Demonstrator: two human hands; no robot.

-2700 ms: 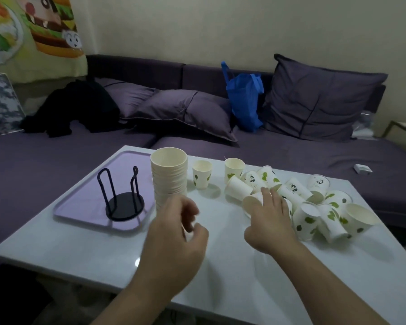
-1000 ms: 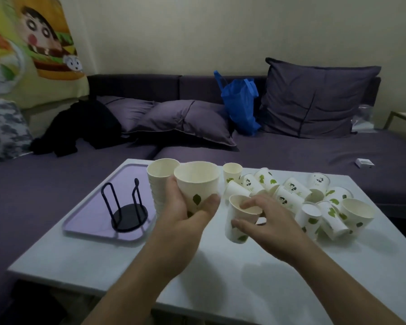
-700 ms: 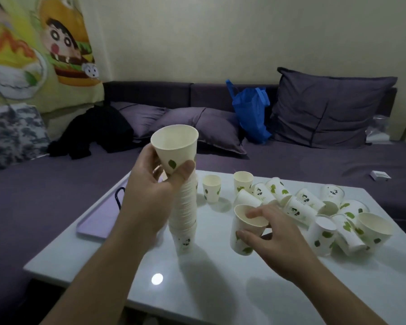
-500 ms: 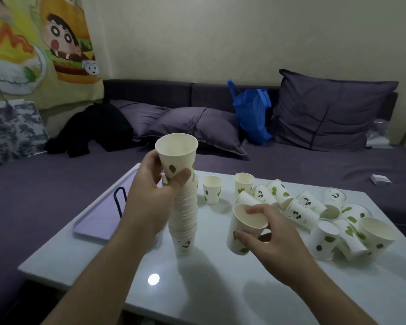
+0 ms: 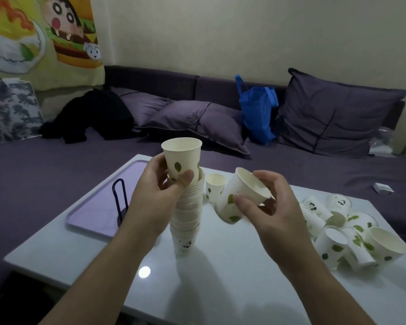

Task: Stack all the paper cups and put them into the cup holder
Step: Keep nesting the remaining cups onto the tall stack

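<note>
A tall stack of paper cups (image 5: pixel 186 214) stands on the white table (image 5: pixel 220 277). My left hand (image 5: pixel 159 198) grips the top cup (image 5: pixel 182 158) of that stack between thumb and fingers. My right hand (image 5: pixel 265 207) holds a single leaf-printed cup (image 5: pixel 239 195) tilted in the air, just right of the stack. One cup (image 5: pixel 215 187) stands upright behind. Several loose cups (image 5: pixel 347 233) lie in a pile at the right. The black wire cup holder (image 5: pixel 120 200) stands on a purple tray (image 5: pixel 96 202), partly hidden by my left hand.
A purple sofa with cushions (image 5: pixel 197 120) runs behind the table. A blue bag (image 5: pixel 257 113) and black clothing (image 5: pixel 92 116) lie on it. A small white box (image 5: pixel 383 188) sits on the sofa at the right.
My right hand has lifted its cup off the table and tilted it towards the stack. My left hand still grips the top cup of the stack.
</note>
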